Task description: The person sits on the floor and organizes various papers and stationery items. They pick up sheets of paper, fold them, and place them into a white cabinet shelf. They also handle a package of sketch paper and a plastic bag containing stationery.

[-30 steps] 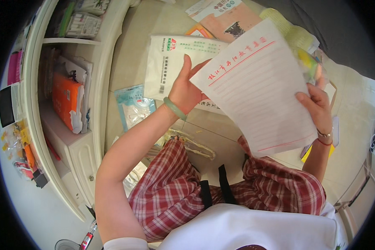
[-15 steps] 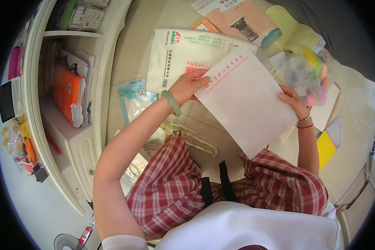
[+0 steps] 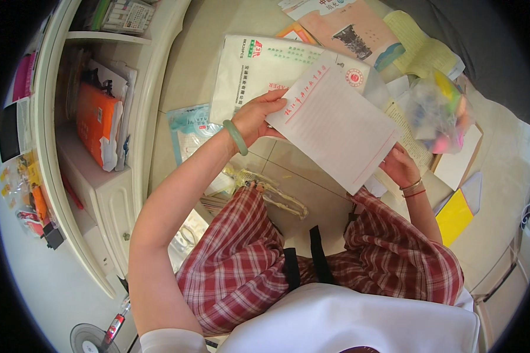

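A white sheet of lined paper (image 3: 335, 126) with a red heading along its upper left edge is held slantwise above my lap. My left hand (image 3: 257, 119), with a green bangle at its wrist, pinches the sheet's left corner, thumb on top. At the lower right edge, my right hand (image 3: 401, 167) grips the same sheet, its fingertips partly hidden behind it. Whether this is one sheet or a thin pad, I cannot tell. Beneath the sheet's far end lies a large white paper pack (image 3: 232, 73), partly covered.
A peach-coloured booklet (image 3: 356, 35), an open yellowish notebook (image 3: 421, 47) and a clear bag of colourful things (image 3: 439, 112) lie on the floor. A yellow folder (image 3: 455, 217) lies right, a blue-edged packet (image 3: 188, 132) left. A shelf unit (image 3: 115, 206) stands at the left.
The sheet has shifted a little up and left, uncovering a red round emblem on the pack. My right hand has slid lower along its right edge. My left hand keeps its hold.
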Demonstrator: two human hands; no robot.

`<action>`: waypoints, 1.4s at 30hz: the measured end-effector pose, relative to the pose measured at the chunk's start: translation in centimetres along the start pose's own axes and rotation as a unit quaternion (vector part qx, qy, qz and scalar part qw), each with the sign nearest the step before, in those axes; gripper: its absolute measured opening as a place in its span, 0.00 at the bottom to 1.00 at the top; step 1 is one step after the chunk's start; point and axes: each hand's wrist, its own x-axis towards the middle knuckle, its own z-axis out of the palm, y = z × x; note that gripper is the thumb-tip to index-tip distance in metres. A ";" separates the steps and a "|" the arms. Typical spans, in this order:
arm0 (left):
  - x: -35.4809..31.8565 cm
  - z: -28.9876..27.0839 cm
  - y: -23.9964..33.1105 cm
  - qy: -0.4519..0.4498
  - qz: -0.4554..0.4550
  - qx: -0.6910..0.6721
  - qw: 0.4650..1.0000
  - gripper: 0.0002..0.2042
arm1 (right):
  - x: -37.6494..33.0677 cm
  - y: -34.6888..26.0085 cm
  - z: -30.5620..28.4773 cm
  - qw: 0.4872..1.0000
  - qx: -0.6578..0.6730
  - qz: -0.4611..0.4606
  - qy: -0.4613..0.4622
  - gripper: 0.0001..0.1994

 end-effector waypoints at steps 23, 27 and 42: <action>2.2 -2.6 -3.9 0.069 -0.060 0.163 0.982 0.21 | 1.7 -0.7 3.0 0.918 -0.324 -0.043 0.225 0.18; 3.7 -6.3 -9.8 0.038 -0.171 0.160 0.971 0.24 | 2.0 -1.8 3.5 0.842 -0.530 -0.022 0.095 0.19; 4.4 -4.3 -7.9 0.225 0.024 -0.199 0.953 0.20 | 6.6 -1.7 4.0 0.753 -0.617 -0.084 0.213 0.24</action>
